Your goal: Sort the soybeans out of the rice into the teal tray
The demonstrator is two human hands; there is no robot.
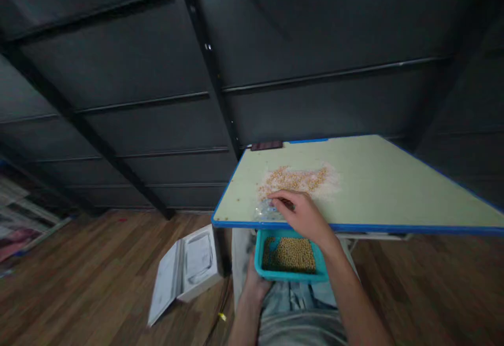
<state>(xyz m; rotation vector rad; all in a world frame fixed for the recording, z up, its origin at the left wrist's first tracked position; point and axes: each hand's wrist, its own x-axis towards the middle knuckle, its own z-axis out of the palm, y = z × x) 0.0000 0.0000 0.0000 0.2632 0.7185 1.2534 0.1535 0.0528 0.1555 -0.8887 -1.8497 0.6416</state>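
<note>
My left hand (258,281) holds a turquoise plastic basket (259,257) by its left side, just below the table edge over my lap. Part of that hand is hidden beneath the basket. Round, tan soybeans (293,254) cover the basket's bottom. My right hand (297,209) reaches over the basket onto the tabletop, its fingers curled and thumb and fingertips close together. What they pinch, if anything, is too small to make out. Crumpled clear plastic (265,211) lies right at those fingertips. Past them, scattered soybeans (291,179) lie among pale powdery bits.
The pale green table (378,183) has a blue edge. A dark flat object (266,146) lies along its far side, against a dark panelled wall (315,109). On the wooden floor to the left stands an open white box (199,259), beside a dark cable (222,304).
</note>
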